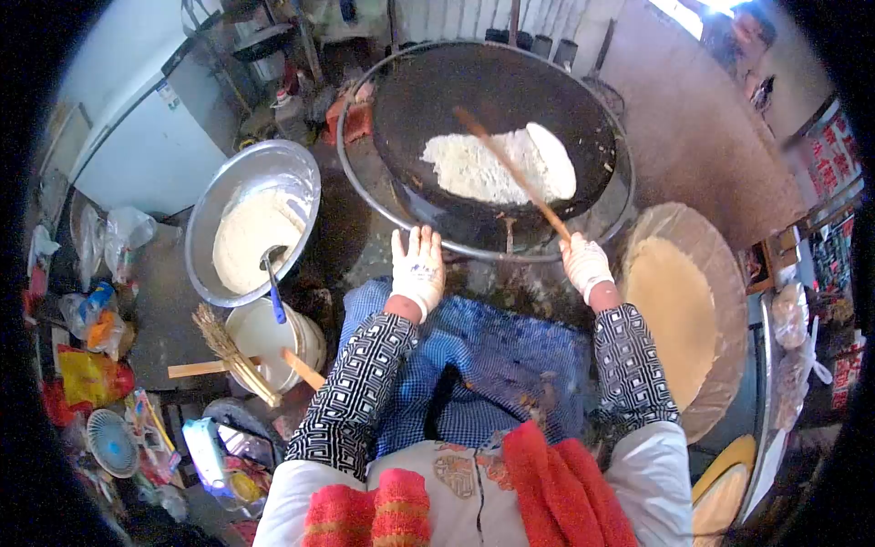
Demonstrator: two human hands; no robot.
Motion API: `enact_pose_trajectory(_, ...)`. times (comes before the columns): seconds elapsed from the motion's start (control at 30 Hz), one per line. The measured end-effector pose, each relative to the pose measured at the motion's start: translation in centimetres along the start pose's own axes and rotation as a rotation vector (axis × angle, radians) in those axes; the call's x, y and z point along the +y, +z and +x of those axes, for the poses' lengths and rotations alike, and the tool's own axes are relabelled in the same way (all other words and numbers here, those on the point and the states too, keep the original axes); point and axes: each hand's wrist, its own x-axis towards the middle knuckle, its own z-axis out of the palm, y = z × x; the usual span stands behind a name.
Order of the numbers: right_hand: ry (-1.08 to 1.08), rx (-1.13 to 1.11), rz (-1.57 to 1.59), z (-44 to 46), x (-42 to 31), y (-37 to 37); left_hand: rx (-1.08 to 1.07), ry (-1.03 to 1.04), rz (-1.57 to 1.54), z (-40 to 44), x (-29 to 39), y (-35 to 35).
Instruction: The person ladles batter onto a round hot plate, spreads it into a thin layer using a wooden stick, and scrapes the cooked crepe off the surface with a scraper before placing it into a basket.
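Observation:
A broad round black griddle (410,109) sits in front of me inside a metal ring (364,193). On it lies a pale thin pancake (460,173), its right edge folded over. Gripped in my gloved right hand (586,263) is the near end of a long wooden spatula (515,173), which slants up and left across the pancake. The spatula's far end is slightly blurred. My left hand (417,266), also gloved, is held flat with fingers stretched out at the near edge of the ring. I cannot tell whether it touches the metal. Nothing shows in it.
Left of the griddle stands a metal bowl (202,273) of batter (241,239) with a blue-handled ladle (276,296). Below it, a white bucket (314,342) carries a straw brush (219,342). On the right, a stack of thin flatbreads (672,310) rests on a round lined tray (720,264).

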Motion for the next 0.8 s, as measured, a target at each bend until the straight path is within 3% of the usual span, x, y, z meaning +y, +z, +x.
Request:
enact_pose_trajectory(0.03,-0.064,-0.03,-0.016,-1.2,-0.4,0.6,-0.007,-0.021,-0.027,0.1,-0.1,-0.3)
enact_pose_trajectory(0.1,-0.129,-0.043,-0.365,-0.1,2.1,1.6,0.117,0.01,0.028,0.5,-1.3,1.1)
enact_pose_trajectory(0.13,0.081,-0.044,-0.073,0.7,3.1,0.7,0.104,0.011,0.039,0.7,-1.8,1.3)
enact_pose_trajectory(0.17,0.212,-0.014,-0.005,1.6,3.4,0.8,0.082,-0.011,0.05,1.1,-2.2,2.2)
enact_pose_trajectory(0.27,0.157,-0.05,0.046,1.7,0.7,-1.1,-0.063,-0.044,0.116,1.9,-3.2,1.5)
enact_pose_trajectory(0.33,0.091,-0.157,-0.013,1.4,-0.1,-1.0,-0.041,-0.076,0.088,2.4,-3.9,1.6)
enact_pose_trajectory(0.47,0.26,-0.063,0.005,3.3,2.9,0.0,-0.003,-0.081,0.127,2.6,-5.4,1.7)
enact_pose_trajectory(0.57,0.11,0.093,0.047,2.1,0.8,-1.1,-0.05,-0.109,0.125,2.9,-5.8,0.9)
enact_pose_trajectory(0.63,0.024,-0.061,0.054,0.4,-0.5,-0.7,-0.123,-0.147,0.109,3.0,-5.9,-0.2)
enact_pose_trajectory(0.8,0.267,0.015,0.036,1.8,4.7,1.2,-0.107,-0.2,0.081,3.1,-7.0,1.0)
